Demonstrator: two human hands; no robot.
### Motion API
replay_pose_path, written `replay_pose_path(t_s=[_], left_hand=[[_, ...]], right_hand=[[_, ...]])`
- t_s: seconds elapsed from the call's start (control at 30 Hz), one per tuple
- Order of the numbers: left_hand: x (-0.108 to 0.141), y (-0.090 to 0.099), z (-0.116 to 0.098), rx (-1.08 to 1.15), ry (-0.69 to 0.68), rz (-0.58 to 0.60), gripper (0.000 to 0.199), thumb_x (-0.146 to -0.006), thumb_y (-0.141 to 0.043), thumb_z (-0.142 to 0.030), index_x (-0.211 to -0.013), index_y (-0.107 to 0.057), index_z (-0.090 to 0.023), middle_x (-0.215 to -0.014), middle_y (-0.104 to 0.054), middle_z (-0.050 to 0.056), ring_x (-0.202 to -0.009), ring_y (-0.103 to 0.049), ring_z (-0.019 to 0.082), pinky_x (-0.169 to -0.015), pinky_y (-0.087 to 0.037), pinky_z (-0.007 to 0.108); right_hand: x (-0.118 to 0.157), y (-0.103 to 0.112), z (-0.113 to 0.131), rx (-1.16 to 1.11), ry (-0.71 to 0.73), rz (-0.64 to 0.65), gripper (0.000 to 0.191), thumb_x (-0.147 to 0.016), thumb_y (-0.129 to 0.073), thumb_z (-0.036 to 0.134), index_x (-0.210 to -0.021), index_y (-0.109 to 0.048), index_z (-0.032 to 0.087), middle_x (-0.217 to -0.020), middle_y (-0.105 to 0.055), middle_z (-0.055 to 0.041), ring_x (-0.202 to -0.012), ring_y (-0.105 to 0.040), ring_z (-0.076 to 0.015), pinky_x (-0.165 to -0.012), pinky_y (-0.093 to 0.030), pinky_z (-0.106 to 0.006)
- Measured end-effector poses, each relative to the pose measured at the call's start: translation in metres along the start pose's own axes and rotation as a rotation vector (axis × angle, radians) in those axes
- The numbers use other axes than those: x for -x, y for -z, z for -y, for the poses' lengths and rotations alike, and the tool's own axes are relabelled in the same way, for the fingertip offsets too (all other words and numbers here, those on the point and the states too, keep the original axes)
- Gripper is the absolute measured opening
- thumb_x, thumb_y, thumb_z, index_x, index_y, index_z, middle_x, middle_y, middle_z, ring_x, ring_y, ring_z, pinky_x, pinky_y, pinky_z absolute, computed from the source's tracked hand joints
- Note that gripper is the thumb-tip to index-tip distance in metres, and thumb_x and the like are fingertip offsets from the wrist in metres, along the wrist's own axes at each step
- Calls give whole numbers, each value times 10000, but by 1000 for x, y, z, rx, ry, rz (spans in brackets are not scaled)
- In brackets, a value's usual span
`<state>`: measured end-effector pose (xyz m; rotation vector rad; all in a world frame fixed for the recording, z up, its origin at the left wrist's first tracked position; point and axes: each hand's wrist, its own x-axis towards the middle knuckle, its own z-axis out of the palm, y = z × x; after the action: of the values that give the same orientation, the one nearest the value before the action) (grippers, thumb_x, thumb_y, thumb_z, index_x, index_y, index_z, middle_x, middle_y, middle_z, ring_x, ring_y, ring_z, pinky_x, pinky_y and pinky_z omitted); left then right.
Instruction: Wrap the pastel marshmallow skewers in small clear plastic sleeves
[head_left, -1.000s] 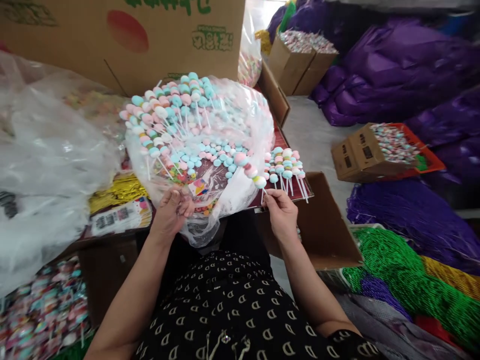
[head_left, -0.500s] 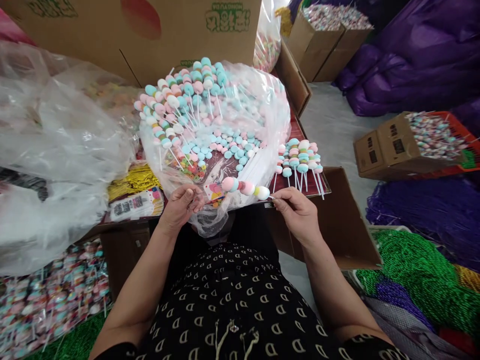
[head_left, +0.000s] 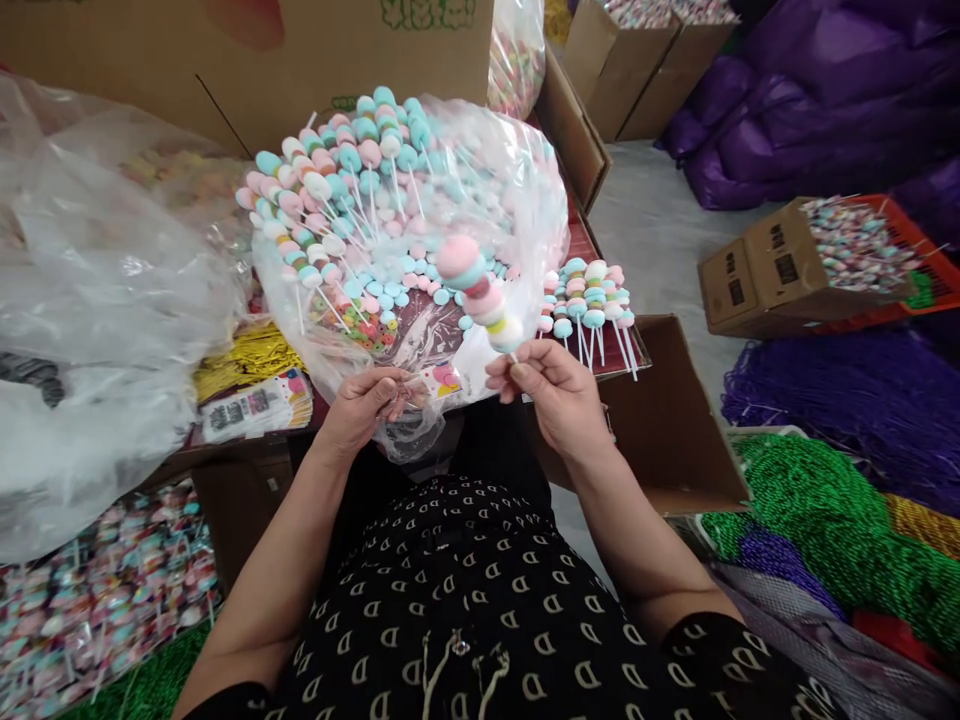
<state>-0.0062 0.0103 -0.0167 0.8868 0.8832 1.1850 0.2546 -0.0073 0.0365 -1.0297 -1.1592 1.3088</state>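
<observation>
Holding threaded candy stick [head_left: 486,302] tilted over plastic bag [head_left: 296,345], right hand [head_left: 559,395] pinching its bare end. Left hand [head_left: 364,405] grips clear wrapper [head_left: 444,379]. Threading looks done; this one unwrapped. Loose candies [head_left: 387,292] remain unthreaded.

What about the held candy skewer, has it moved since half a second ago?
Yes. The candy skewer in the right hand has swung up: its pink end, then below the skewers at the table edge, is now about level with their tops.
</observation>
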Motion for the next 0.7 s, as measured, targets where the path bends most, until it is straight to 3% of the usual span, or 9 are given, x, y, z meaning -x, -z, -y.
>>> replay_pose_path(t_s=[0.2,0.43,0.7], left_hand=[[1,-2,4,-131,6,9,366,-717,-906,-480,-876,-848,-155,-490,-602,-7,-409,-484,81,-444,-377,211],[3,-1,7,-207,-8,-16,336,-764,-877,-467,-933,-861,-177,-508,-586,-14,-444,-480,85,-465,-363,224],[5,-3,10,-294,26,-45,300,-794,-848,-439,-941,-862,-178,-498,-579,-15,-448,-464,80,-475,-338,225]], right_hand=[[-7,-25,-10,-10,-67,71,398,-880,-750,608,-953,-631,235,-843,-741,-17,-747,-646,-148,-573,-483,-257],[-1,-26,-17,105,-129,192,470,-877,-700,682,-934,-589,229,-813,-665,23,-641,-578,-107,-612,-485,-268],[-2,-27,-22,224,-140,205,492,-913,-617,721,-958,-550,236,-681,-540,77,-444,-452,-66,-435,-352,-239]])
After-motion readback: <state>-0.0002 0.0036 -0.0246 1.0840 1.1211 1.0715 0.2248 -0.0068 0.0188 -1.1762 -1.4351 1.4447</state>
